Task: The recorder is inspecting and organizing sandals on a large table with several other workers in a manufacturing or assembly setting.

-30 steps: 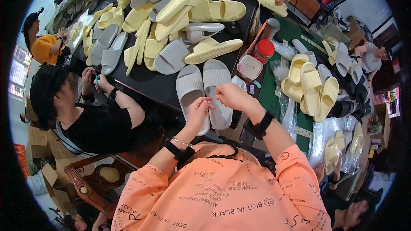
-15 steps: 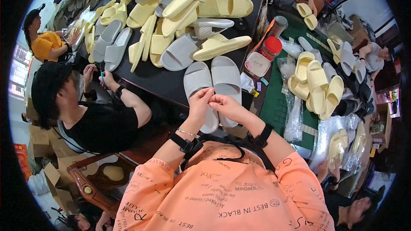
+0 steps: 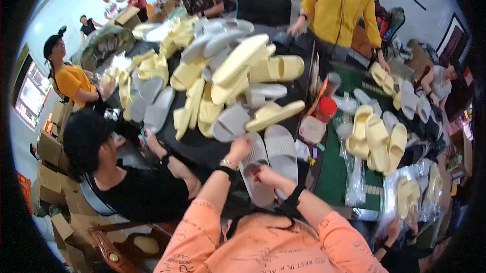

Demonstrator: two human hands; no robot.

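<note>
Left hand (image 3: 241, 146): hovering at or touching the outer strap edge of the left grey slipper (image 3: 262, 195); its fingers are looking bent; blur is hiding whether they are gripping anything.
Right hand (image 3: 269, 176): reaching leftward across the gap between the pair; its bent fingertips are lying over the left slipper's opening – whether they are pinching something, I cannot tell.
Grey pair: the left one and the right grey slipper (image 3: 281, 147) are lying side by side, soles down, at the near edge of the dark table (image 3: 195, 154).
Step in hand: both hands are apparently working at the left slipper; the right one is being left alone.
Next move: it is seemingly calling for a sure fingerhold at that strap – without nudging the pair apart.
Slipper pile: yellow and grey slippers (image 3: 235, 83) are heaping up beyond the pair.
Right side: a white tub (image 3: 312, 130) and a red-lidded jar (image 3: 326, 108) are standing near; a green mat (image 3: 331, 184) is lying past them.
Left side: a co-worker in black (image 3: 139, 189) is sitting close by.
</note>
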